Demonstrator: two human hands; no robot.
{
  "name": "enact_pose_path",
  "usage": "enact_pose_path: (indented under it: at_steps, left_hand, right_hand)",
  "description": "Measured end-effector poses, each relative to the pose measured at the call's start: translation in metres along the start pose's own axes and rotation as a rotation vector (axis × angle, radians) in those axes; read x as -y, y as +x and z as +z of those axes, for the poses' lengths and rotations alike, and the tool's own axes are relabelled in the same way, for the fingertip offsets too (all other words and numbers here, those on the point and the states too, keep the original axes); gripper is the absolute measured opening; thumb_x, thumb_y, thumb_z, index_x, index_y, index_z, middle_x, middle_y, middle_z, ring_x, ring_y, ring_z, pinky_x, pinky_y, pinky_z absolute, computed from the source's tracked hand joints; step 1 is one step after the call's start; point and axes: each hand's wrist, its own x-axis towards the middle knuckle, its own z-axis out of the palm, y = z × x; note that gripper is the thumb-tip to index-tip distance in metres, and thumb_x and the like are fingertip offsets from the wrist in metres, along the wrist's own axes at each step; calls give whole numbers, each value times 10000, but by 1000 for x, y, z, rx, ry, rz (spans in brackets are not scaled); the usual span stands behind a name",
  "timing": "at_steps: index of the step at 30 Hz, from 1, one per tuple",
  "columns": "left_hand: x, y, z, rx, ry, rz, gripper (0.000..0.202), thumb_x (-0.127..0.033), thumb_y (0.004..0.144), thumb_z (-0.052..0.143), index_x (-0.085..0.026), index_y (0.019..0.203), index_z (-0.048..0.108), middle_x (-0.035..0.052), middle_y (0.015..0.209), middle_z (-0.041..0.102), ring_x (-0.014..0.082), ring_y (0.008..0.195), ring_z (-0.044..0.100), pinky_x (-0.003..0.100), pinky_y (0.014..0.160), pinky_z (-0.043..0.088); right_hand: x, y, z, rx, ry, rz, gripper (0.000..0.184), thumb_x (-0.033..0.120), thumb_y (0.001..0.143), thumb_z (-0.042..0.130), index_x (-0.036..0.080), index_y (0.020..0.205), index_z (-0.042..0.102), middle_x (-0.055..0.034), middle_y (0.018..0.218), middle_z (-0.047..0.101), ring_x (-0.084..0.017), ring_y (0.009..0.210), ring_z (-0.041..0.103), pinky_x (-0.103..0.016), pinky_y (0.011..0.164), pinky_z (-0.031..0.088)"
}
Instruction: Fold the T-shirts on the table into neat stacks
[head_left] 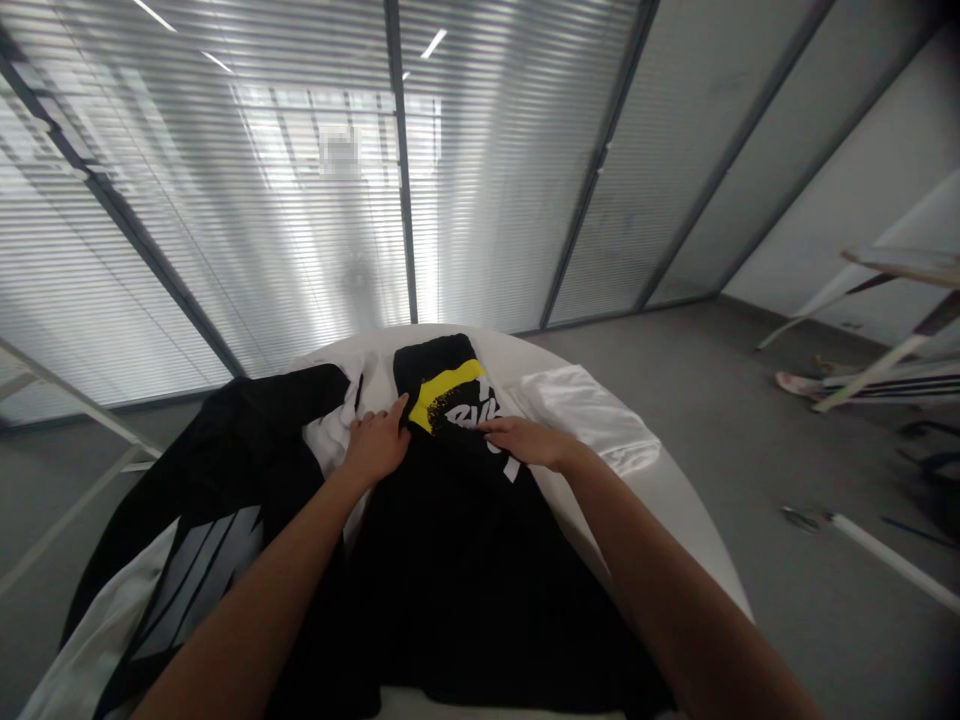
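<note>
A black garment [465,560] with a yellow and white print is spread over the round white table, its far part lying as a narrower folded panel. My left hand [379,443] rests on the left edge of this panel, beside the yellow print, with its index finger stretched forward. My right hand [525,441] lies across the white lettering from the right, fingers extended to the left. Both hands touch the cloth, and their fingers look outstretched rather than closed; the undersides of the fingertips are hidden.
Left of the hands lies another black garment [225,440] with a grey print, beside crumpled white cloth [330,440]. Folded white fabric [592,415] sits on the right of the table [705,540]. Blinds-covered glass panels [495,180] stand behind; white-legged furniture [870,365] is at right.
</note>
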Motion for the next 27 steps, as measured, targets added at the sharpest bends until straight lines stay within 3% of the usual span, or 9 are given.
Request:
enact_pose_path:
  at_steps: [4, 8, 11, 15, 20, 24, 27]
  left_hand:
    - [7, 4, -4, -55, -57, -79, 623, -405, 941, 380, -208, 1511, 226, 148, 1208, 640, 306, 1130, 579, 447, 925, 413]
    - [7, 1, -14, 61, -54, -9, 591, -459, 937, 350, -239, 1482, 285, 137, 1157, 671, 303, 1050, 634, 418, 860, 453]
    - [3, -4, -19, 232, -31, -21, 640, -497, 912, 362, -256, 1497, 265, 155, 1151, 679, 330, 1038, 649, 416, 810, 473]
    - [-1, -10, -25, 335, -1, -42, 774, -461, 867, 428, -202, 1539, 144, 197, 1204, 654, 340, 1064, 645, 407, 809, 479]
    - [-1, -14, -34, 454, -27, 52, 855, -371, 827, 483, -97, 1536, 93, 225, 1198, 653, 308, 1048, 659, 367, 822, 479]
    - [2, -12, -32, 486, -50, 93, 802, -324, 863, 461, -64, 1527, 95, 235, 1206, 647, 285, 1068, 655, 353, 857, 469]
    - [8, -9, -26, 465, -129, 88, 782, -340, 879, 470, -76, 1525, 119, 229, 1309, 585, 264, 1163, 606, 331, 920, 444]
  right_hand:
    - [-8, 13, 10, -310, -14, -9, 431, 185, 854, 462, 189, 1236, 661, -57, 1235, 661, -215, 1177, 575, -340, 1058, 392]
    - [-11, 13, 12, -407, 110, 33, 533, 257, 839, 525, 217, 1370, 536, -40, 1234, 658, -201, 1050, 634, -328, 949, 475]
    - [-7, 8, 6, -367, 152, 64, 558, 290, 832, 553, 242, 1387, 512, -23, 1082, 705, -176, 842, 661, -297, 796, 522]
    - [1, -4, -6, -222, 66, 156, 464, 353, 854, 573, 226, 1300, 587, -50, 943, 703, -159, 718, 627, -283, 674, 529]
    - [5, -16, -12, -26, 65, 303, 668, 479, 844, 602, 295, 1446, 378, -78, 1014, 672, -143, 655, 602, -283, 568, 537]
    - [5, -13, -5, 59, -82, 131, 585, 358, 812, 648, 229, 1362, 499, -54, 915, 686, -151, 681, 601, -258, 620, 515]
    - [4, -3, 4, 2, -122, 3, 421, 248, 809, 612, 145, 1217, 615, -45, 833, 681, -156, 701, 599, -257, 675, 485]
